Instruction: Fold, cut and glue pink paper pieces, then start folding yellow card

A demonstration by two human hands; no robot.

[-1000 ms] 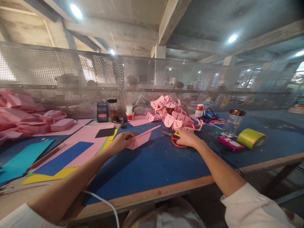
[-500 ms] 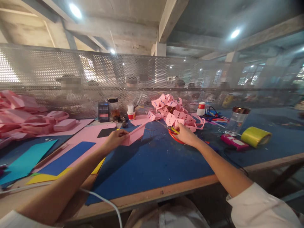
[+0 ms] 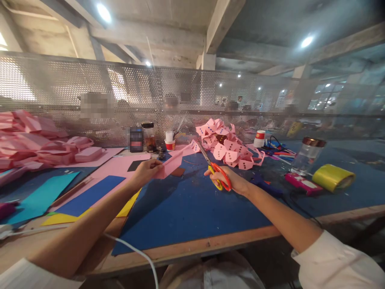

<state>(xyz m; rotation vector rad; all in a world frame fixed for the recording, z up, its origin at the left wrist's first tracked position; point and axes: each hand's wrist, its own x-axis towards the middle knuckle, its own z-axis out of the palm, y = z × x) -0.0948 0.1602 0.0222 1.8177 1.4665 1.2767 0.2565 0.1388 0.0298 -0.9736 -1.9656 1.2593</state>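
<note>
My left hand [image 3: 148, 172] pinches the near end of a folded pink paper strip [image 3: 172, 163], which slants up and away over the blue mat. In my right hand [image 3: 231, 179] is a pair of scissors [image 3: 215, 168] with red and yellow handles, my fingers through the loops. Their blades point up and to the left, close to the strip's far end. Just behind lies a heap of pink paper pieces [image 3: 224, 140] with dark and blue squares. A small brown piece [image 3: 178, 171] rests on the mat beneath the strip.
Left stand a large pink paper pile [image 3: 36, 140], a teal sheet [image 3: 45, 194] and a blue sheet [image 3: 93, 196]. Along the back are a dark-lidded jar [image 3: 149, 138] and a paper cup [image 3: 170, 143]. Right are a clear bottle [image 3: 306, 156] and yellow tape roll [image 3: 332, 178]. A white cable [image 3: 138, 251] crosses the front edge.
My right hand has come nearer and turned, so the scissors now point upward with their blades in plain sight. My left hand still holds the strip. The view has shifted slightly.
</note>
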